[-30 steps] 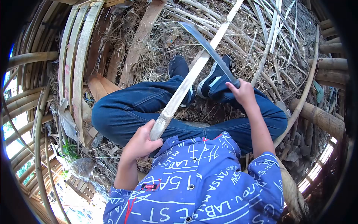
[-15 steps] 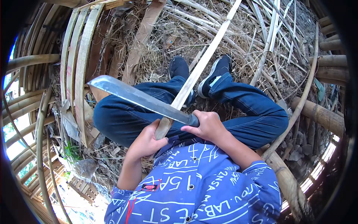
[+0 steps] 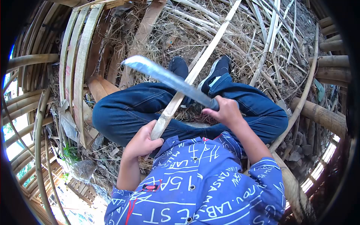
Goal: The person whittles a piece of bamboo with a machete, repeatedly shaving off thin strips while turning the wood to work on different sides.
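Note:
A long, pale bamboo strip (image 3: 204, 59) runs from my lap up past my feet to the top of the view. My left hand (image 3: 143, 141) is wrapped round its near end, just below a knot. In my right hand (image 3: 226, 110) is the dark handle of a machete (image 3: 168, 78). Its broad, worn metal blade points to the upper left and crosses over the strip, a little above my knees' level in the view. The near part of the strip below the blade shows a rough, lighter surface.
Bamboo shavings and dry strips (image 3: 232, 45) litter the ground around my shoes. Wooden slats (image 3: 80, 67) stand at the left, near a brown board (image 3: 144, 28). Bamboo poles (image 3: 326, 118) enclose both sides, with stones (image 3: 296, 155) at the lower right.
The machete has moved away from my body along the strip and to the right, its blade now farther from my left hand. My left hand keeps its hold on the strip's end.

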